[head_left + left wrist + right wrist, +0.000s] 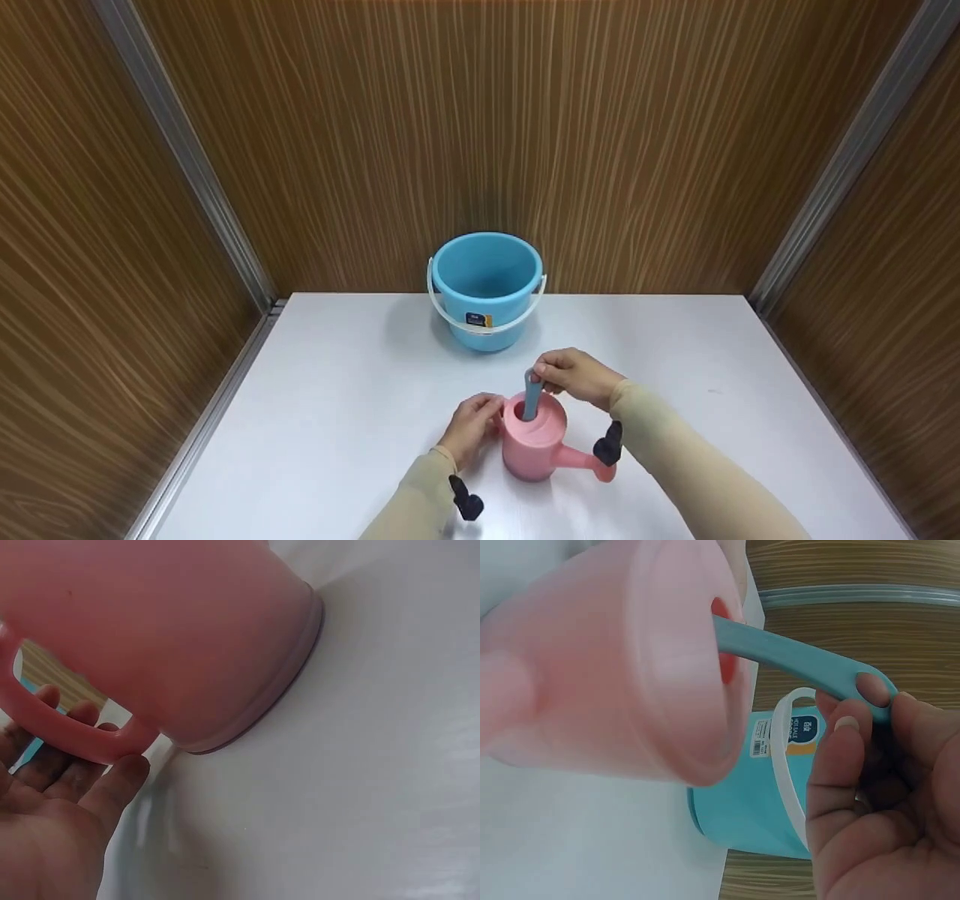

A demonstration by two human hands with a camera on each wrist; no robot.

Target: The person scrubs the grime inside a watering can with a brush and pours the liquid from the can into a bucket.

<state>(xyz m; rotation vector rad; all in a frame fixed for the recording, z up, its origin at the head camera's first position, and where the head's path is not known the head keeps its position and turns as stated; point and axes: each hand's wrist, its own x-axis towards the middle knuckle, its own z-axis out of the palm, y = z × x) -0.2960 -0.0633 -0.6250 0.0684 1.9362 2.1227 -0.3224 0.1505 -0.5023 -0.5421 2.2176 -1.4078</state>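
- Head view: pink watering can (529, 457) upright on white table (337, 375), between both hands, spout (576, 458) pointing rightward and toward the wearer. Blue shaft (531, 401) standing steeply in the top opening (519, 409), long axis leaning slightly rightward at the upper end, lower end hidden inside. Upper end pinched by the right hand (577, 375), nearer to it than the left hand (472, 427); opening below and just left of that pinch. Blue bucket (487, 307) beyond, apart from the can.
- Left wrist view: fingers of the left hand curled behind the loop handle (71, 733), thumb against its lower end; hand closed round the loop. Shaft out of sight here.
- Right wrist view: holed end of the shaft gripped between thumb and fingers, remainder running from grip into the opening. Judged decisive: shaft axis relative to opening rim. Contact with the inner wall: impossible to tell.
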